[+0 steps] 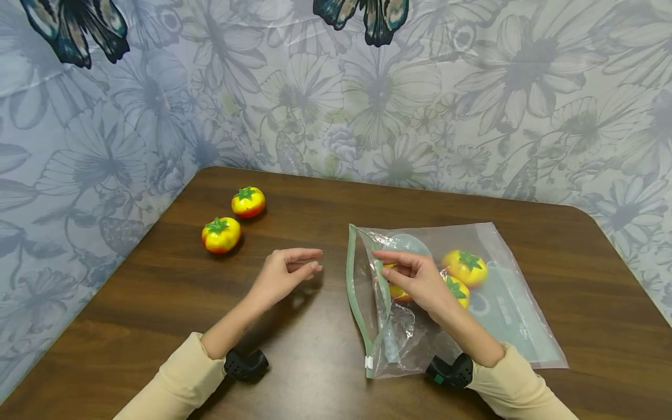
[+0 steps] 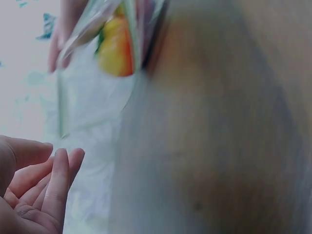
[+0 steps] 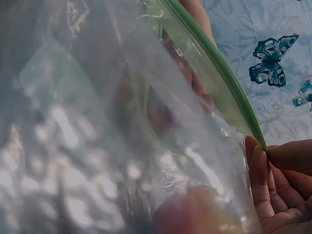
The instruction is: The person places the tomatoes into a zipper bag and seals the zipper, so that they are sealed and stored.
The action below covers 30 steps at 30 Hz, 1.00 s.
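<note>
A clear slider zip bag [image 1: 504, 315] with a green zip edge and a white slider [image 1: 368, 362] lies on the table, its mouth gaping towards the left. My right hand [image 1: 415, 280] pinches the upper layer's green edge [image 3: 229, 80] between thumb and fingers. Inside the bag are yellow-red fruits with green leafy tops, one [image 1: 465, 268] towards the back and another [image 1: 457, 291] partly behind my right hand. My left hand [image 1: 286, 274] hovers left of the bag mouth, fingers loosely bent, with nothing between the fingertips [image 2: 61, 156].
Two more yellow-red fruits, a nearer one [image 1: 221, 235] and a farther one [image 1: 248, 202], sit at the table's back left. The brown wooden table [image 1: 310, 216] ends at a wall [image 1: 325, 116] covered in a flower-and-butterfly pattern.
</note>
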Motion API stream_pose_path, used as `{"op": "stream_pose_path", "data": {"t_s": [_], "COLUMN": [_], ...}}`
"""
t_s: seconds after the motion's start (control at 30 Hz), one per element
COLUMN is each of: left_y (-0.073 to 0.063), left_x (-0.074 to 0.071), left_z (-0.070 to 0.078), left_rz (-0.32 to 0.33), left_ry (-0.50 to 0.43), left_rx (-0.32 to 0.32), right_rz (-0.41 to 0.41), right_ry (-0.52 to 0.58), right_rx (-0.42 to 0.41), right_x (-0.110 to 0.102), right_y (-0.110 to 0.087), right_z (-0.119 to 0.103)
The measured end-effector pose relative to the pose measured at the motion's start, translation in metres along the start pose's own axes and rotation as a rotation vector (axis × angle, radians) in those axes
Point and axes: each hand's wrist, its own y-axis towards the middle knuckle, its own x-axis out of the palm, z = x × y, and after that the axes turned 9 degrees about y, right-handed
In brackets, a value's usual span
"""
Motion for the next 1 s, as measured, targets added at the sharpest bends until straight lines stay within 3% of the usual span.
{"op": "stream_pose_path", "data": {"t_s": [0.17,0.4,0.67,0.9,1.0], "left_y": [-0.002,-0.006,-0.008,-0.012,-0.016], "left_x": [-0.025,-0.056,-0.086,-0.109,-0.120], "left_z": [0.001,-0.008,-0.016,-0.019,-0.023], "left_rz": [0.075,0.265,0.441,0.590,0.606], "left_ry": [-0.020,0.132,0.218,0.356,0.414], "left_rx": [-0.044,-0.031,-0.033,-0.097,-0.127], "right_rz": [-0.001,0.001,0.008,0.011,0.008], "right_ry": [0.016,0.012,-0.001,-0.008,-0.004], "right_rx": [0.008,0.013,0.008,0.020,0.019], "right_x": [-0.001,-0.002,-0.001,0.000,0.000], "right_y": [-0.001,-0.002,-0.002,0.000,0.000], "right_z": [-0.001,0.000,0.001,0.000,0.000]}}
